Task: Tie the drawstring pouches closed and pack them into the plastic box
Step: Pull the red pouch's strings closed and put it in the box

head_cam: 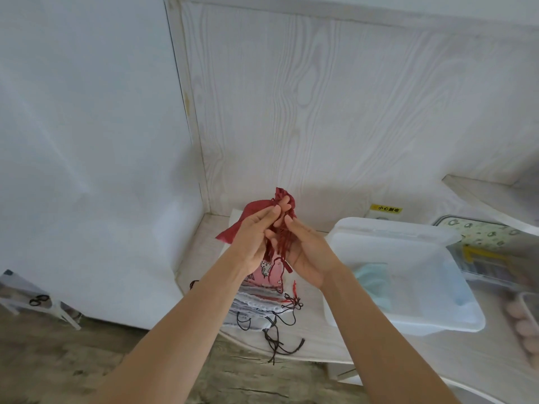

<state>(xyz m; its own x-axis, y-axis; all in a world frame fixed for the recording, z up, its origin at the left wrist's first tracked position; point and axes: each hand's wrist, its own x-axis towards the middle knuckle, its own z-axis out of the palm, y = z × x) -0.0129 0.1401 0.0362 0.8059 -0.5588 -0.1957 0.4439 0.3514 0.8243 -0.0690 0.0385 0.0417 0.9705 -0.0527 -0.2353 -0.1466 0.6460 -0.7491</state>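
Pale wood-grain wall panel behind a white tabletop (204, 243). Held up above the table's far-left corner: dark red drawstring pouch (256, 214), gathered at its neck, cords hanging. Left hand (253, 240) curled round the pouch body, thumb and fingertips pinching the neck. Right hand (306, 252) pinching the gathered top and red cords. Below the hands, near the table's left edge: stack of untied pouches (259, 298), pink printed one on top, black cords trailing toward the front edge. Right of the stack: translucent plastic box (408, 322), with pale blue items inside.
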